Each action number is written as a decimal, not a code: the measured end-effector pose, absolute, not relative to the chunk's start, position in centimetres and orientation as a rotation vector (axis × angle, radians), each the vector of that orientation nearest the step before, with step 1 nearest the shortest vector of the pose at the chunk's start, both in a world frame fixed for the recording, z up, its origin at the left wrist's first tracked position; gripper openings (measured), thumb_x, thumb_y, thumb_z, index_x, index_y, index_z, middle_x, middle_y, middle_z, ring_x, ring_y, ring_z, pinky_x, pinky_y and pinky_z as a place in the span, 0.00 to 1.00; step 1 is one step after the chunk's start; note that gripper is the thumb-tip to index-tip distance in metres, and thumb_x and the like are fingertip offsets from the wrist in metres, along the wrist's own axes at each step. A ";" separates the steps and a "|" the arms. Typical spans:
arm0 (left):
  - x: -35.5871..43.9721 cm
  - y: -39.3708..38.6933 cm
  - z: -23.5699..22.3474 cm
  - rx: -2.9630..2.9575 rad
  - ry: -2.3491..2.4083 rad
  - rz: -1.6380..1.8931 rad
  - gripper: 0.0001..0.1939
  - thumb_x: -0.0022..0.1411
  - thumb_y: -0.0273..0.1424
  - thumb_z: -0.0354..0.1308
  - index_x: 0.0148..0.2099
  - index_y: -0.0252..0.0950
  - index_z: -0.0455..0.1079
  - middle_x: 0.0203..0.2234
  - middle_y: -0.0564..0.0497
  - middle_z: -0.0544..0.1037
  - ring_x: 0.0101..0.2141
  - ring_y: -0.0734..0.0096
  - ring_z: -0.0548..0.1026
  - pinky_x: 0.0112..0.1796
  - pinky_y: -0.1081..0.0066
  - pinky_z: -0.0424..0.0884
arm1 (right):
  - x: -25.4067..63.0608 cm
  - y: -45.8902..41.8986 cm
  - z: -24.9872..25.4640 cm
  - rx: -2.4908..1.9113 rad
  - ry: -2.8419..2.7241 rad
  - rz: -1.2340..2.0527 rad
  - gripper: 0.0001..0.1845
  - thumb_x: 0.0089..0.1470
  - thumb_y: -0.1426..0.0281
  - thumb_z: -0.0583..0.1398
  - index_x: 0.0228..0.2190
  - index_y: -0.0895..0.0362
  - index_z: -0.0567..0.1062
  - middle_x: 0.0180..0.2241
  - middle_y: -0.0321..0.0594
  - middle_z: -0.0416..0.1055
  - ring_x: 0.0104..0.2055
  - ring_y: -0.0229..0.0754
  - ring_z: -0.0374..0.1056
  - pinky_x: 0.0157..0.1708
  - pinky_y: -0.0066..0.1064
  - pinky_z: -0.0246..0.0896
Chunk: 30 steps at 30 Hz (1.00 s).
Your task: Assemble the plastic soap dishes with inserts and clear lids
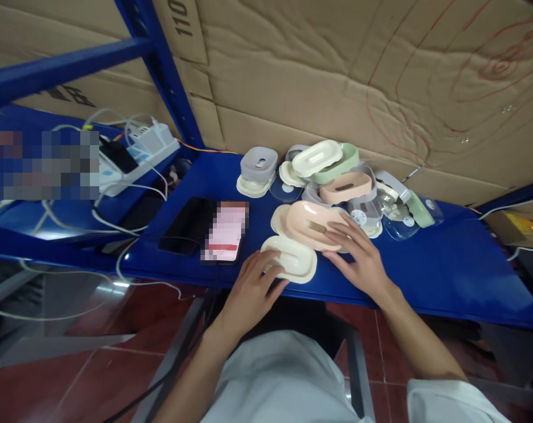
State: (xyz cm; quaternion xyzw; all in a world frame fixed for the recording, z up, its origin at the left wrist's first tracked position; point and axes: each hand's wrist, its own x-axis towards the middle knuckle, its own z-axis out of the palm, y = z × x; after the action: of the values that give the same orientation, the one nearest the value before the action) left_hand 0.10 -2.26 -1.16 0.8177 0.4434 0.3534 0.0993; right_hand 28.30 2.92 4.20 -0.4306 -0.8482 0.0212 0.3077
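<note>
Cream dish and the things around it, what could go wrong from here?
The cream dish in the left hand is near the front edge of the blue table, so a slip could send it over. The pale tray resting on the green piece might slide if nudged. The lit phone is close to that hand and could be knocked.

The phone (225, 226) has its screen covered by coloured squares, so its words cannot be read. The right hand (358, 258) hides one end of the peach dish (298, 218); the left hand (255, 285) hides part of the cream dish (298, 265). The round label (358, 217) is too small to read.
</note>
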 end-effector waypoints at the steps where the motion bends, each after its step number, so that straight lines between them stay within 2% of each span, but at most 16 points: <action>1: 0.0 -2.3 -1.2 2.415 1.320 1.047 0.05 0.74 0.29 0.61 0.51 0.40 0.72 0.58 0.41 0.77 0.60 0.52 0.76 0.62 0.47 0.73 | 29.1 1.6 4.0 -1.146 -2.175 0.072 0.24 0.67 0.64 0.65 0.62 0.44 0.76 0.62 0.43 0.75 0.73 0.59 0.61 0.70 0.61 0.63; 6: -0.3 -2.4 -1.1 2.453 1.325 1.007 0.06 0.74 0.29 0.60 0.52 0.40 0.74 0.58 0.42 0.78 0.58 0.52 0.78 0.59 0.48 0.74 | 33.8 -5.6 1.1 -1.321 -2.037 0.079 0.29 0.65 0.68 0.64 0.65 0.41 0.73 0.62 0.44 0.75 0.71 0.64 0.63 0.67 0.68 0.65; 9: -0.4 -2.9 -0.8 2.491 1.258 0.937 0.05 0.74 0.29 0.60 0.50 0.41 0.74 0.58 0.43 0.79 0.56 0.52 0.79 0.56 0.49 0.75 | 35.3 -8.6 -0.9 -1.438 -1.971 0.062 0.28 0.65 0.68 0.64 0.65 0.41 0.73 0.63 0.45 0.74 0.72 0.65 0.62 0.66 0.71 0.65; 11: -0.1 -3.3 -0.7 2.493 1.208 0.929 0.07 0.74 0.28 0.60 0.52 0.41 0.73 0.57 0.43 0.80 0.55 0.52 0.80 0.56 0.48 0.76 | 35.2 -9.6 -1.6 -1.468 -1.893 0.077 0.27 0.66 0.69 0.62 0.64 0.42 0.73 0.63 0.45 0.74 0.72 0.64 0.61 0.66 0.72 0.63; 13: 0.4 -3.8 -0.6 2.472 1.183 0.955 0.13 0.74 0.28 0.61 0.58 0.41 0.72 0.60 0.41 0.78 0.58 0.51 0.78 0.56 0.49 0.77 | 34.2 -9.7 -1.6 -1.433 -1.839 0.117 0.26 0.67 0.71 0.61 0.63 0.43 0.74 0.62 0.46 0.74 0.72 0.63 0.62 0.67 0.71 0.62; 16: 1.2 -4.2 -0.6 2.399 1.205 1.025 0.25 0.73 0.29 0.63 0.68 0.44 0.65 0.70 0.36 0.66 0.65 0.48 0.73 0.57 0.52 0.79 | 31.9 -8.7 -0.8 -1.325 -1.924 0.198 0.26 0.67 0.71 0.61 0.64 0.45 0.73 0.63 0.46 0.73 0.74 0.61 0.59 0.69 0.68 0.61; 19: 1.3 -4.2 -0.6 2.410 1.233 1.045 0.34 0.71 0.30 0.65 0.74 0.48 0.60 0.73 0.37 0.61 0.68 0.45 0.68 0.60 0.48 0.76 | 29.8 -6.9 0.2 -1.230 -2.145 0.256 0.27 0.69 0.71 0.60 0.66 0.45 0.71 0.67 0.45 0.69 0.77 0.59 0.53 0.71 0.64 0.60; 21: 0.9 -4.0 -0.8 2.478 1.233 1.006 0.32 0.70 0.30 0.66 0.73 0.49 0.63 0.73 0.39 0.63 0.70 0.44 0.66 0.64 0.43 0.72 | 28.9 -5.9 0.7 -1.180 -2.268 0.287 0.26 0.70 0.70 0.58 0.66 0.45 0.71 0.69 0.43 0.68 0.78 0.58 0.51 0.70 0.61 0.62; 23: 0.3 -3.7 -1.0 2.520 1.206 0.976 0.28 0.70 0.30 0.66 0.69 0.47 0.68 0.71 0.42 0.68 0.70 0.45 0.66 0.65 0.43 0.71 | 28.2 -5.1 0.9 -1.148 -2.345 0.289 0.25 0.70 0.70 0.58 0.66 0.45 0.72 0.68 0.43 0.68 0.78 0.57 0.50 0.70 0.59 0.64; 26: -0.4 -3.5 -1.7 2.507 1.173 0.994 0.21 0.71 0.31 0.65 0.64 0.44 0.73 0.68 0.44 0.73 0.68 0.49 0.69 0.64 0.47 0.74 | 27.5 -4.7 0.9 -1.113 -2.438 0.214 0.26 0.70 0.71 0.59 0.66 0.45 0.72 0.67 0.44 0.70 0.76 0.56 0.54 0.70 0.57 0.64; 30: -0.6 -3.4 -2.2 2.479 1.176 1.024 0.17 0.73 0.31 0.64 0.62 0.45 0.75 0.67 0.46 0.74 0.68 0.50 0.70 0.64 0.49 0.75 | 27.7 -4.6 0.8 -1.052 -2.542 0.154 0.28 0.71 0.71 0.58 0.68 0.45 0.69 0.64 0.42 0.74 0.73 0.52 0.61 0.73 0.56 0.60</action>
State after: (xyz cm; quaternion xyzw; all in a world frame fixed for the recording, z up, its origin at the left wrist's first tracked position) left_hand -0.63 -3.39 -2.23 0.8417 0.3994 0.3476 0.1061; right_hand 27.65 -4.56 0.77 -0.3746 -0.9055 0.0550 0.1918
